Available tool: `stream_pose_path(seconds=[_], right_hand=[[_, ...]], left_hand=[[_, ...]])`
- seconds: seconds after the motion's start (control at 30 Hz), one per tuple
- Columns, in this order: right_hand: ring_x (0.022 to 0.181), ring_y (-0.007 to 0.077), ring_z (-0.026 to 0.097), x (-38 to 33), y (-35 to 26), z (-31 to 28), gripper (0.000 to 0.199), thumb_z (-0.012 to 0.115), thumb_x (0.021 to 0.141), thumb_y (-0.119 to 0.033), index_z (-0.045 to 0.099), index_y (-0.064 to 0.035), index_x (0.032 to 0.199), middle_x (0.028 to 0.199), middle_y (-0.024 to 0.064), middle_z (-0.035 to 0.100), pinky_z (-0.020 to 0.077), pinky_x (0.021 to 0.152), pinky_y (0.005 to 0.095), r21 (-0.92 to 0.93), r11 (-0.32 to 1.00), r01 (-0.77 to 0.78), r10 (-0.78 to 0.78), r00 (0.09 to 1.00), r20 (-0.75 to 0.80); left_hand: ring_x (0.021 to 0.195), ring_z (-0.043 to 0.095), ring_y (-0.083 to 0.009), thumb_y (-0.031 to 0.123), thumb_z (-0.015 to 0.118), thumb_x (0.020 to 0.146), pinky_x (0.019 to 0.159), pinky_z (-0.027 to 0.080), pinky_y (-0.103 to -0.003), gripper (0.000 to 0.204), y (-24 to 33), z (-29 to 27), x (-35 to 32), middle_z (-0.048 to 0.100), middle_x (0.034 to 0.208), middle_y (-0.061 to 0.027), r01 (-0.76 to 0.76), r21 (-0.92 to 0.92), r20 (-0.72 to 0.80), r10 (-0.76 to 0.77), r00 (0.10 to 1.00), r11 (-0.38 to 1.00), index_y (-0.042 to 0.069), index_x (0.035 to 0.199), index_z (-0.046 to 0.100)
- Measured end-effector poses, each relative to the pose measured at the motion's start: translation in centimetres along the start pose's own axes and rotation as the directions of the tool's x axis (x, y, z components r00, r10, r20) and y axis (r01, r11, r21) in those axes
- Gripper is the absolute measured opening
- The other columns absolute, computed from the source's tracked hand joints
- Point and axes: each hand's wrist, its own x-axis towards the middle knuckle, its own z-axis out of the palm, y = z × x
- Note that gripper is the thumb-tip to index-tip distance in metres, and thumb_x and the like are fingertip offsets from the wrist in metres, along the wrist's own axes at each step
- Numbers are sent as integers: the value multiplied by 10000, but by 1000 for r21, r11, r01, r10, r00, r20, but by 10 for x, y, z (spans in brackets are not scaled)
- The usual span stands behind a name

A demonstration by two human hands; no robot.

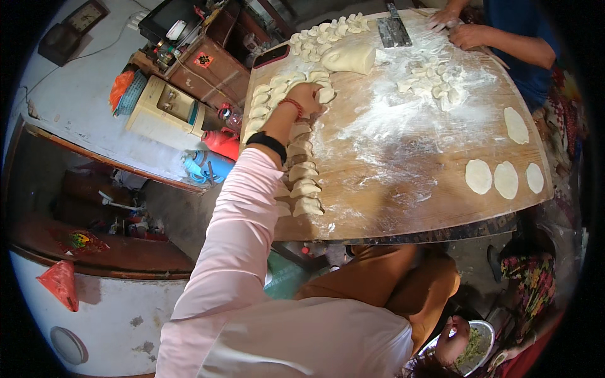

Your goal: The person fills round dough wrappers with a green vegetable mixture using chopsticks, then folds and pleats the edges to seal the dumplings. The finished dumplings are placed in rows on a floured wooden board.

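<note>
My left hand (307, 101) reaches over the far left of the wooden board (378, 201), its fingers closed on a pale folded dumpling (326, 96) at the end of a row. Finished dumplings (303, 170) stand in rows below and beside my wrist. Low on the right, my right hand (454, 343) is curled at the rim of a metal bowl (486, 331) with green filling (471, 350). Its fingers are partly hidden, and what they hold does not show clearly.
More dumplings (321, 36), a dough lump (353, 58), a cleaver (394, 31) and floured dough pieces (435, 82) lie on the board. Round wrappers (506, 179) sit at right. Another person's hands (469, 36) work a rolling pin. A phone (271, 56) rests at the far left edge.
</note>
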Motion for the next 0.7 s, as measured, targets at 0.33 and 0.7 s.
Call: stream_pose_path(seconds=[0.33, 0.7], right_hand=[[709, 262, 617, 25, 10, 10, 134, 615, 928, -92, 623, 26, 991, 864, 161, 622, 501, 641, 351, -20, 1000, 18, -16, 995, 100], [680, 271, 609, 23, 7, 7, 114, 600, 929, -78, 624, 28, 963, 851, 164, 613, 490, 615, 353, -6, 999, 48, -47, 994, 98]], left_hand=[[732, 655, -237, 419, 762, 816, 717, 518, -340, 424, -3, -19, 8, 712, 808, -122, 160, -66, -210, -171, 963, 985, 11, 929, 732], [913, 645, -320, 280, 822, 710, 830, 508, -370, 423, 20, 14, 3, 684, 954, -149, -132, 248, -143, 171, 975, 960, 64, 1049, 690]])
